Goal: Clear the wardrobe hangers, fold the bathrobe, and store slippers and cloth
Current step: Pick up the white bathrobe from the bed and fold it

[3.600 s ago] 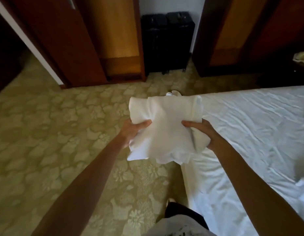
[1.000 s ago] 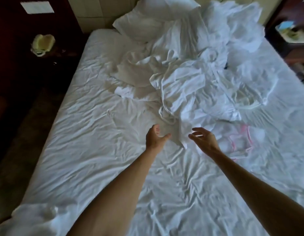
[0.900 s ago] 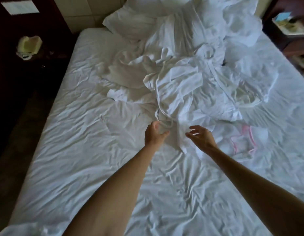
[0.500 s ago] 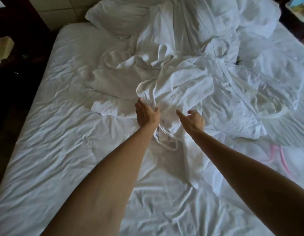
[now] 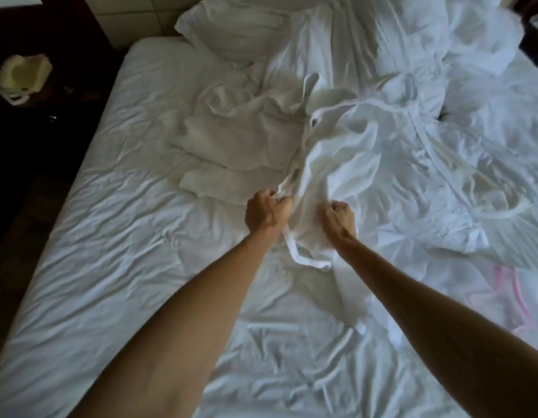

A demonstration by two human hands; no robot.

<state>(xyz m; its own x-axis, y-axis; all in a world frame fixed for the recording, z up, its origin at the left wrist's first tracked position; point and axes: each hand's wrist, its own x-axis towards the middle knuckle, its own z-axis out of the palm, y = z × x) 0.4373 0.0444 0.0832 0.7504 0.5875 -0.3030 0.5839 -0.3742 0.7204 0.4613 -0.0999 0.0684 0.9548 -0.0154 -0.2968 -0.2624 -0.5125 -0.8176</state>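
Observation:
A crumpled white bathrobe [image 5: 343, 152] lies in the middle of the bed [image 5: 110, 267], its belt [image 5: 304, 257] looping down between my wrists. My left hand [image 5: 266, 211] grips the robe's bunched left edge. My right hand [image 5: 340, 220] is curled on the fabric just to the right. A cream-white folded cloth [image 5: 231, 146] lies flat to the left of the robe. More white garments [image 5: 473, 164] are heaped to the right. No slippers or hangers are in view.
Pillows [image 5: 237, 28] lie at the head of the bed. A dark bedside table [image 5: 35, 101] at the left carries a yellowish crumpled item [image 5: 23, 75]. A pink-edged white thing [image 5: 509, 300] lies on the sheet at the right. The bed's left edge drops to dark floor.
Earlier both hands carried a folded white cloth by the wardrobe. Since then they reached empty over the bed, moved forward to the robe, and closed on its fabric.

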